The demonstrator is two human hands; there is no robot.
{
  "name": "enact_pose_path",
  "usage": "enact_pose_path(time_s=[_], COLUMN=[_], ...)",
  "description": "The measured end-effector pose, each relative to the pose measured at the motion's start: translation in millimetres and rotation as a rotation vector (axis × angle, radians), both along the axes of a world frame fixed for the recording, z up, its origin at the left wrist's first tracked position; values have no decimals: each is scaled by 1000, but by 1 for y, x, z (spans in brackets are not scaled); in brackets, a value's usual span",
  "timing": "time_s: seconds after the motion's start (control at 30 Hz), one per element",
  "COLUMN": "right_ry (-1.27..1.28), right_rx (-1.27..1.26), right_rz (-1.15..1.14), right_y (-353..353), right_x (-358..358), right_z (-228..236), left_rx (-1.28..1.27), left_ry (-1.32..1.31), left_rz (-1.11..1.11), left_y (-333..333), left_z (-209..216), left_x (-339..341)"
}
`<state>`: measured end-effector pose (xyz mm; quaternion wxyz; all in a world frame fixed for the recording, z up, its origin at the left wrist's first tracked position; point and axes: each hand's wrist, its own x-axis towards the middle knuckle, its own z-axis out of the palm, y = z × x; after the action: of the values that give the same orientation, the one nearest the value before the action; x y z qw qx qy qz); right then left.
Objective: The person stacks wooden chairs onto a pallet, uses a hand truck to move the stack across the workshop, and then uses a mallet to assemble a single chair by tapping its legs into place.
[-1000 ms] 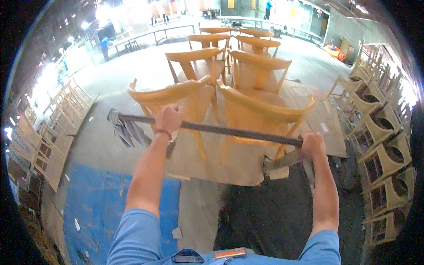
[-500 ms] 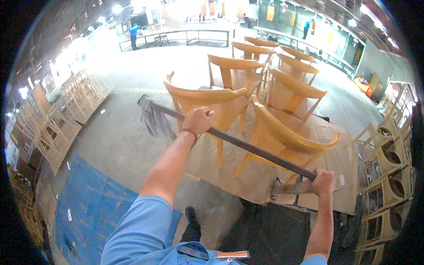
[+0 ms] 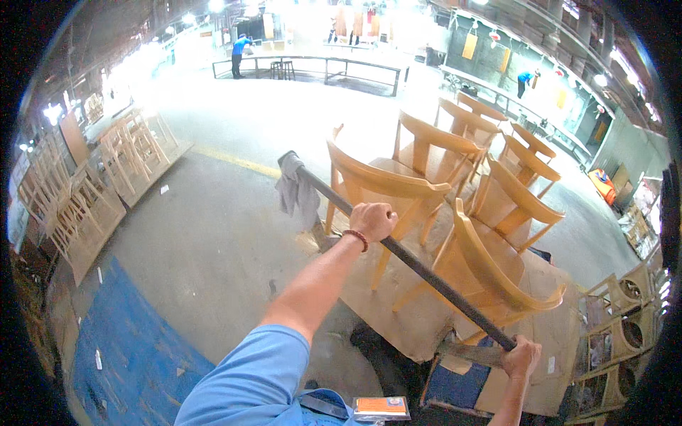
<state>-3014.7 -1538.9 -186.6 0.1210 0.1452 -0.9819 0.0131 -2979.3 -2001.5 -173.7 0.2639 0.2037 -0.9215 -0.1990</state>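
Observation:
A long dark bar [image 3: 440, 285], like a push handle, runs slantwise in front of me from upper left to lower right. My left hand [image 3: 374, 221], with a beaded bracelet at the wrist, is closed round its middle. My right hand [image 3: 522, 356] grips its lower right end. A grey cloth [image 3: 297, 190] hangs over the bar's far left end. Just beyond the bar stand several yellow-brown wooden chairs in two rows, the nearest being a left chair [image 3: 387, 186] and a right chair [image 3: 490, 273]. Under them lies a cardboard sheet [image 3: 558, 334].
A blue sheet [image 3: 135, 348] covers the floor at lower left. Stacked wooden chair frames [image 3: 131, 153] stand at left, and more frames [image 3: 618, 319] at right. Far off are a long low table [image 3: 305, 67] and two people in blue, one [image 3: 240, 55] near that table.
The bar and chairs have shifted rightward in view, and the bar slants more steeply. Both hands still hold it. More dark blue material shows beneath my right hand.

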Motion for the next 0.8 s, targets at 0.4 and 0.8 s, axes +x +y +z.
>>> enact_pose_path(time_s=[0.4,0.8], right_ry=[66,86], right_rx=[-59,-43], right_rz=[41,12], right_y=[-143,-322], right_x=[-15,-18], right_z=[-25,-11], left_rx=[1,94], left_ry=[-19,290], left_rz=[-77,-61], left_y=[-155,-256], left_z=[-12,-56], left_x=[-82,-170])
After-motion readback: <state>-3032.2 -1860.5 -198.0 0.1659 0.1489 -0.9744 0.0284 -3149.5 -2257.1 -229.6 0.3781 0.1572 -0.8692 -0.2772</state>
